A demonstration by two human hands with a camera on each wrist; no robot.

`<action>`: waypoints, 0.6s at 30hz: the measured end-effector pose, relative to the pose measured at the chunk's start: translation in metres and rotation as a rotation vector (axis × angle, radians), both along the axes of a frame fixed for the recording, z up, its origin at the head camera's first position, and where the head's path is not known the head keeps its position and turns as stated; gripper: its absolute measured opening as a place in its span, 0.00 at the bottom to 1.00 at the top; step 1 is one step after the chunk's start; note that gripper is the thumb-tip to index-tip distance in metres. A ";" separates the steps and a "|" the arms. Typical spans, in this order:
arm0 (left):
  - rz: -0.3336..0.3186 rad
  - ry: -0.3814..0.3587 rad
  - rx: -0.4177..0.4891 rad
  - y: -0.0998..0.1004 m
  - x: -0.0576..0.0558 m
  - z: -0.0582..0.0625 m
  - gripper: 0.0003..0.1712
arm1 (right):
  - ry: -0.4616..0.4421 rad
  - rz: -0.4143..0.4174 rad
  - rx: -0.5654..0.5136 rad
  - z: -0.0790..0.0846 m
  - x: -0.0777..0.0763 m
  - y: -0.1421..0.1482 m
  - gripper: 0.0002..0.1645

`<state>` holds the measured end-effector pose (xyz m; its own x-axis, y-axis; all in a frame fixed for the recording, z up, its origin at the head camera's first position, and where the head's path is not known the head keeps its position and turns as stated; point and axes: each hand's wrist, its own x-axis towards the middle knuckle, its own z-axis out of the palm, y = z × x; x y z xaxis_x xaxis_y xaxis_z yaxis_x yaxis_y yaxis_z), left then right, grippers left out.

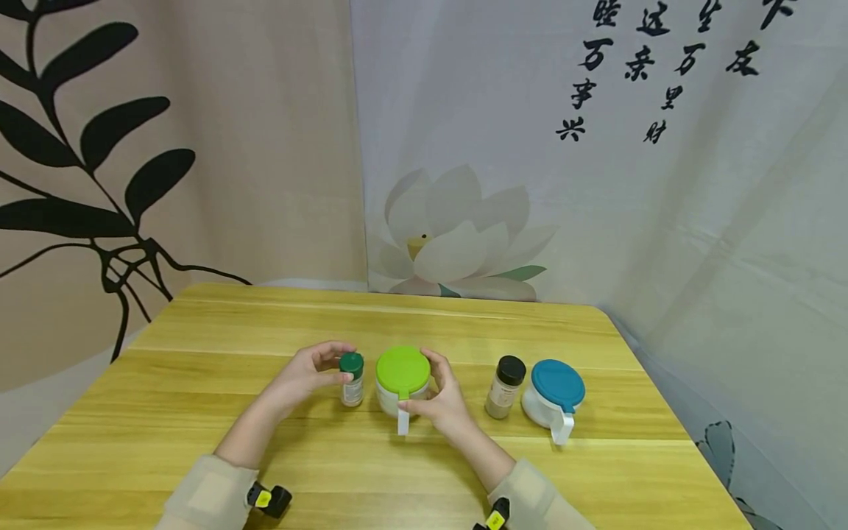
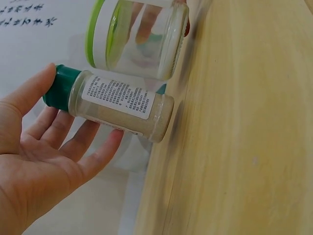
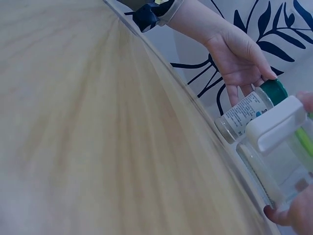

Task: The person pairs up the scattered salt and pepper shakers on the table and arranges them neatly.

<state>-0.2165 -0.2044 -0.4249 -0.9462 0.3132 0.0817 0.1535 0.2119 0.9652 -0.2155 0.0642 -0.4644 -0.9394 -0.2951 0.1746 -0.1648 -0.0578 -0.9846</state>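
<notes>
A small spice jar (image 1: 352,390) with a dark green cap and pale powder inside stands on the table. My left hand (image 1: 306,377) holds it, thumb on the cap (image 2: 63,88) and fingers along the far side. Just to its right is a clear glass seasoning pot (image 2: 146,39) with a lime green lid (image 1: 403,369) and a white handle (image 3: 276,125). My right hand (image 1: 452,401) grips that pot from the right, thumb near the handle and fingers around the side. The two containers stand close together, with a narrow gap between them in the head view.
Right of my right hand stands a black-capped spice jar (image 1: 506,386). Beside it is a seasoning pot with a blue lid (image 1: 559,383) and a white handle. The wooden table (image 1: 298,464) ends at a cloth backdrop (image 1: 285,147) with printed leaves, a lotus and writing.
</notes>
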 end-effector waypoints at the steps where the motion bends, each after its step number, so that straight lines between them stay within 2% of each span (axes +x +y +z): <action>1: 0.000 -0.002 -0.001 0.000 0.000 0.000 0.30 | 0.000 0.001 0.002 0.000 0.000 0.000 0.54; 18: 0.005 -0.006 -0.006 0.001 0.000 -0.002 0.29 | 0.019 -0.008 0.016 -0.001 0.002 -0.001 0.55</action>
<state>-0.2167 -0.2035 -0.4271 -0.9481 0.3092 0.0739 0.1466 0.2187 0.9647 -0.2136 0.0635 -0.4652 -0.9384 -0.2902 0.1876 -0.1837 -0.0409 -0.9821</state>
